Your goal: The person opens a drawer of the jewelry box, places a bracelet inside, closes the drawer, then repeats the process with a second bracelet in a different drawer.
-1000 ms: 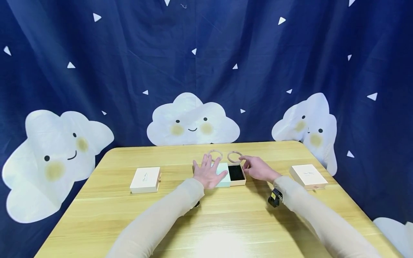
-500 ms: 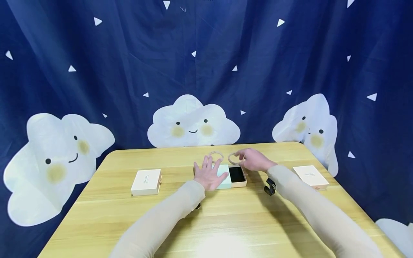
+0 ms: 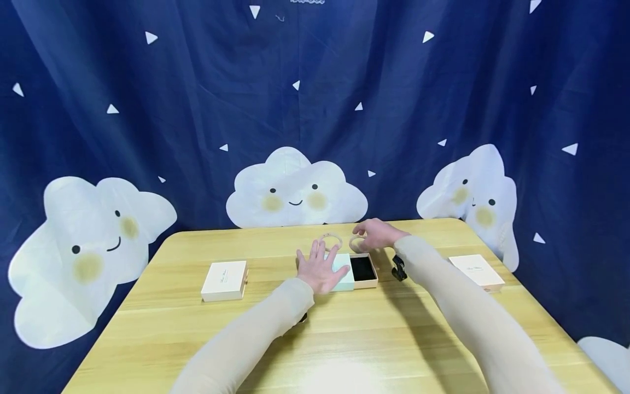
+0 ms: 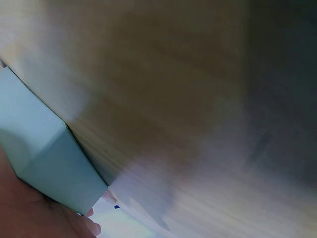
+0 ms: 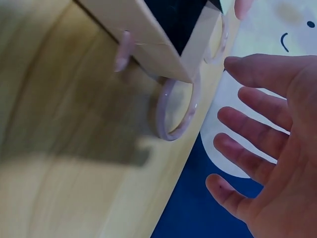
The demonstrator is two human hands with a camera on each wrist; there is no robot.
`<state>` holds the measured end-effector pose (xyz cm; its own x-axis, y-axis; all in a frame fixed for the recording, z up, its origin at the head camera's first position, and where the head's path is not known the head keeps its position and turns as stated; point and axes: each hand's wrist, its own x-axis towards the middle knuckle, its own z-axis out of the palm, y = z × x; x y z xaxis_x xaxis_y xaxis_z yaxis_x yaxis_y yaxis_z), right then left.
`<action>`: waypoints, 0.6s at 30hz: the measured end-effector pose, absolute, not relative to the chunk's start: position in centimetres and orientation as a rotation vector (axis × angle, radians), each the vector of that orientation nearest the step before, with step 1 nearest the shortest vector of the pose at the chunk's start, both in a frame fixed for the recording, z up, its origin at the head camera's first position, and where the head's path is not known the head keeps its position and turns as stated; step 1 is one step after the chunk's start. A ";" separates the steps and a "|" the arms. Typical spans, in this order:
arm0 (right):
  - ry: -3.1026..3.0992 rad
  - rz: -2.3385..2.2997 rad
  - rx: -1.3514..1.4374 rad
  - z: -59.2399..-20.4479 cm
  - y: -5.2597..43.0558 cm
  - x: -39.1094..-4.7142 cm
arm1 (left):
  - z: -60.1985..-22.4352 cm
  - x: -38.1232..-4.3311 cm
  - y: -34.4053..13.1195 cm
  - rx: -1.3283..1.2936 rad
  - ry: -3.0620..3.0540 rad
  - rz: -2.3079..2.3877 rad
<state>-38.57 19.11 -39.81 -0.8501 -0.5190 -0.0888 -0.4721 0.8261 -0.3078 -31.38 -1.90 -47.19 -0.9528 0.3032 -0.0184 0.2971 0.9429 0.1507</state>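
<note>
My left hand (image 3: 319,270) rests with fingers spread on a pale teal box sleeve (image 3: 346,271), which also shows in the left wrist view as a teal corner (image 4: 64,163). The black-lined drawer (image 3: 363,269) is slid out of the sleeve's right side, with a small pink ribbon tab (image 5: 123,51) on its end. Just behind the drawer lies a pale pink bangle (image 3: 352,247), and my right hand (image 3: 378,233) hovers over its right part. In the right wrist view the fingers are spread and loosely bent, apart from the bangle. A second bangle (image 3: 338,239) lies behind the sleeve.
A white box with script lettering (image 3: 225,280) stands on the left of the wooden table (image 3: 334,334), and a similar white box (image 3: 476,268) on the right. Past the table's back edge hangs a dark blue curtain (image 3: 197,109) with smiling clouds.
My right hand has moved away from the drawer's right side, back and slightly left to the right bangle. The left hand stays on the sleeve.
</note>
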 end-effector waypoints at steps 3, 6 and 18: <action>2.832 -0.374 -0.763 -40.0 18.5 -39.4 | -47.4 -31.5 -1.8 0.467 3.051 0.225; 2.809 -0.331 -0.759 -40.3 17.9 -40.2 | -47.4 -31.6 -1.8 0.459 3.044 0.223; 2.736 -0.268 -0.695 -41.1 16.0 -41.9 | -47.3 -31.4 -1.7 0.472 3.059 0.220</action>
